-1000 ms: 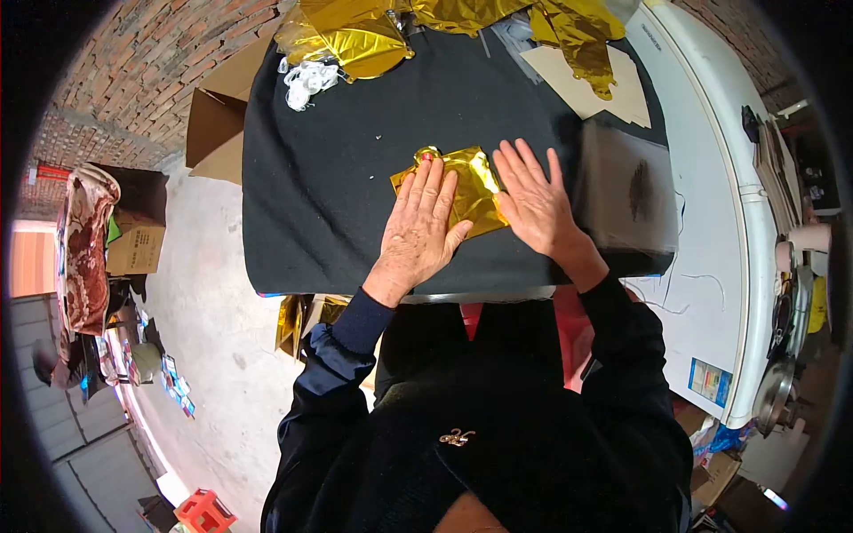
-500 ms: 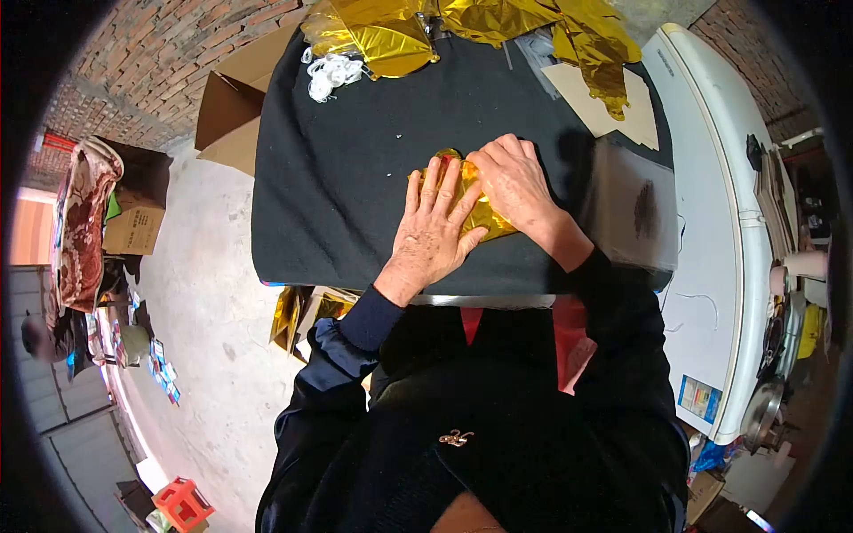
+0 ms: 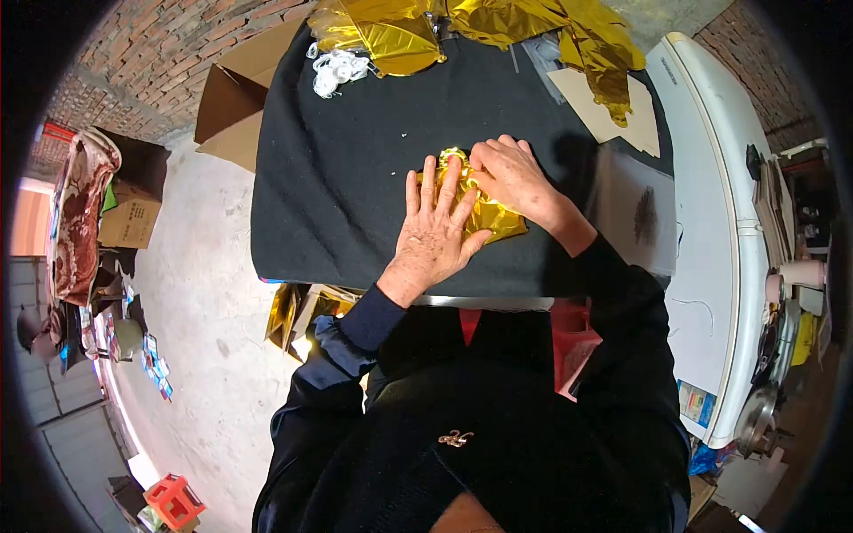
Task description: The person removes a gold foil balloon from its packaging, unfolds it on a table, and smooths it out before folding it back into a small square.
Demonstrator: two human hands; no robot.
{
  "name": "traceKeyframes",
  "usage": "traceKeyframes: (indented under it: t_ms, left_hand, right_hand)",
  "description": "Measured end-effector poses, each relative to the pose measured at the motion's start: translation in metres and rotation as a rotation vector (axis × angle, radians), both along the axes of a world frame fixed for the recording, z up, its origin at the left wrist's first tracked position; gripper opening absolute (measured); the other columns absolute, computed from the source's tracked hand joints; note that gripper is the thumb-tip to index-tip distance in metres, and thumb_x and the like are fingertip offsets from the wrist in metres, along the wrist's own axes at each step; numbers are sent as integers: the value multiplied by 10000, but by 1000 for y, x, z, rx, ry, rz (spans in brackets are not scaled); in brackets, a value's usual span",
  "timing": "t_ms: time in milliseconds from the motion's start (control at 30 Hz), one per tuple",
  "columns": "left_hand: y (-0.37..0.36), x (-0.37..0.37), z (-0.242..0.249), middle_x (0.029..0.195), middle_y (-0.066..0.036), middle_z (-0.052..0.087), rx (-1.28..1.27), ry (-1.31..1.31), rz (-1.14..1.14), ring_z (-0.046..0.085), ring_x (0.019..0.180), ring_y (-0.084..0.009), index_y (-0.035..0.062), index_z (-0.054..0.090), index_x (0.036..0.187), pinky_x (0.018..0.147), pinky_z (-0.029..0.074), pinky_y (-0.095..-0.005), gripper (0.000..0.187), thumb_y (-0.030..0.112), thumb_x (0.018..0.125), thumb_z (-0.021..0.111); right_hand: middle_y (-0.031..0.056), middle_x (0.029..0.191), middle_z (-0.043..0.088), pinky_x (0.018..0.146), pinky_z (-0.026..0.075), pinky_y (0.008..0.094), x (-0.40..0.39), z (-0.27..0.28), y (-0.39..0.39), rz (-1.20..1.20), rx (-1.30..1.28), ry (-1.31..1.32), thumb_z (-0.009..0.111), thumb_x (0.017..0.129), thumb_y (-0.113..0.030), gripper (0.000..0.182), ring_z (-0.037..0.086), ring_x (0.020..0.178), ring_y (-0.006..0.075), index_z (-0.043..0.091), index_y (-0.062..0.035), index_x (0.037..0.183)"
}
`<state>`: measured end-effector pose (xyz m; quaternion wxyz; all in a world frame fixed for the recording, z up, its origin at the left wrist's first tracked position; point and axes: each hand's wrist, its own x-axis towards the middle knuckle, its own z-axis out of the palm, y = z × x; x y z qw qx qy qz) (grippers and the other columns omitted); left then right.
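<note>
A folded gold foil balloon (image 3: 498, 218) lies crinkled on the black cloth-covered table (image 3: 338, 195), partly hidden under my hands. My left hand (image 3: 434, 229) rests flat on its left side with the fingers spread. At its upper right, the fingers of my right hand (image 3: 517, 178) are curled in and closed on the foil. A shiny gold bunch of the same foil pokes out above the left fingertips. The right fingertips themselves are partly hidden.
More flat gold foil balloons (image 3: 400, 40) lie along the table's far edge, beside a bundle of white ribbon (image 3: 338, 71). Cardboard (image 3: 613, 111) and a clear plastic bag (image 3: 635, 209) sit at the right. A white freezer (image 3: 711, 249) borders that side; an open carton (image 3: 233, 111) stands left.
My right hand has shifted slightly, and more of the foil shows below it and above my left fingertips. The left hand stays spread flat in nearly the same place.
</note>
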<state>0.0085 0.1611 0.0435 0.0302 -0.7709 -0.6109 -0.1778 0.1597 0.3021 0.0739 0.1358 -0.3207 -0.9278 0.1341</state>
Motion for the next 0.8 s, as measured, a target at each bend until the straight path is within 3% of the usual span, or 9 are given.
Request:
traceKeyframes:
  t_ms: [167,267,367,800]
  left_hand:
    - [0,0,-4,1663,-271,233,30,-22,2,132,1545,-532,107,556,1441,1231,107,-674,693,638,1001,493]
    - [1,0,-4,1667,-277,216,23,-18,1,117,1545,-539,104,554,1442,1228,106,-680,702,645,999,494]
    - [0,0,-3,1672,-284,193,4,-11,5,104,1547,-541,104,547,1452,1225,107,-686,717,653,994,497]
    - [0,0,-2,1677,-283,179,1,-36,12,95,1546,-544,117,542,1474,1222,115,-683,747,659,959,552]
  right_hand:
    - [49,994,674,906,395,433,4,0,-9,-2,-77,63,671,912,-131,178,591,974,289,566,-106,1054]
    - [75,1053,686,948,382,472,4,1,-11,-22,-112,132,649,924,-141,295,598,1044,293,539,-105,1196]
    - [64,1036,687,950,388,432,1,5,-15,-41,-148,203,663,901,-75,361,598,1044,271,557,-112,1243]
    - [64,1136,669,1008,401,447,1,1,-11,71,-40,117,663,916,-75,309,566,1082,289,657,-101,1224]
